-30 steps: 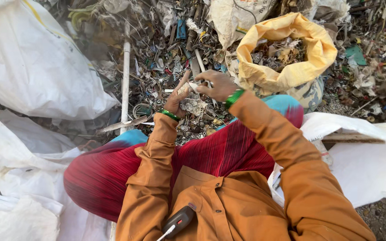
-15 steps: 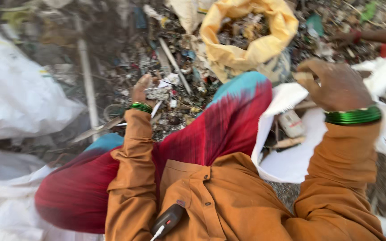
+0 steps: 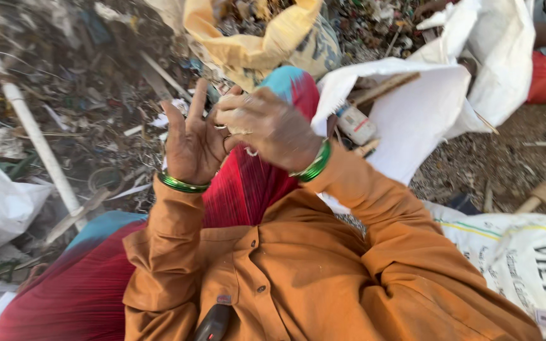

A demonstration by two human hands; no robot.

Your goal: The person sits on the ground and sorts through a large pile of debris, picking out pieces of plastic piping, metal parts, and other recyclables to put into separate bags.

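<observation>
My left hand [image 3: 191,142] is raised palm-up with its fingers spread, a green bangle at the wrist. My right hand [image 3: 266,126], also wearing a green bangle, is curled next to it and pinches small pale scraps [image 3: 234,120] against the left palm's edge. Both hands hover above my lap, which is covered by red pleated cloth [image 3: 241,189] with a turquoise edge. Orange sleeves cover both arms. Exactly what the scraps are is too small to tell.
A yellow sack [image 3: 248,47] full of debris stands ahead. To the right, an open white sack [image 3: 424,113] holds a small white bottle [image 3: 355,123]. Mixed litter and a white pipe [image 3: 33,142] lie at left, and another white bag [image 3: 526,252] at lower right.
My right hand has swung back from over the white sack to meet my left hand. The left hand has lifted off the litter and turned palm-up.
</observation>
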